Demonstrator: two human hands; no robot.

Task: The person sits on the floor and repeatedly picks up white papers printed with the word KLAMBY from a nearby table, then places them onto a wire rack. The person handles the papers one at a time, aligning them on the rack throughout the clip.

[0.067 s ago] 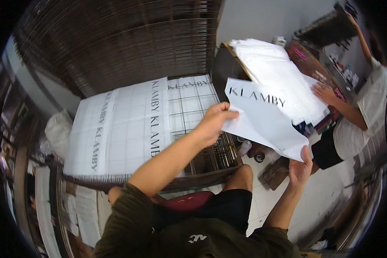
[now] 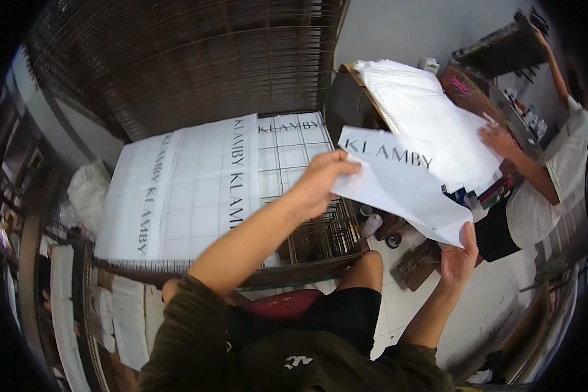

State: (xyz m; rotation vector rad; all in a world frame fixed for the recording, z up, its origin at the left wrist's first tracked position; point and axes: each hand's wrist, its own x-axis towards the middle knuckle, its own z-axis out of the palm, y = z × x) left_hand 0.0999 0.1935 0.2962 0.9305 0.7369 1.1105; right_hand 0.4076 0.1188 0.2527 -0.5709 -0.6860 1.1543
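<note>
A white printed sheet (image 2: 398, 189) with dark lettering hangs between my two hands, bowed in the middle. My left hand (image 2: 321, 183) pinches its left edge, thumb on top. At the sheet's lower right corner, my right hand (image 2: 459, 255) grips with the thumb over the front; the other fingers are partly hidden behind. To the left, several printed white sheets (image 2: 202, 189) lie side by side on a wire drying rack (image 2: 307, 242). One more printed sheet (image 2: 291, 150) shows beneath the rack's wires, close to my left hand.
Raised rack frames (image 2: 183, 65) stand behind the sheets. A stack of white sheets (image 2: 405, 98) rests on a table at the right, where a co-worker's hand (image 2: 496, 138) touches it. A small bottle (image 2: 372, 225) and a wooden block (image 2: 418, 264) are beside the rack. A whitish plastic bag (image 2: 88, 196) sits at left.
My hands still hold the sheet. It has shifted slightly left at its left end, and the view has moved a little. The co-worker's hand stays on the stack.
</note>
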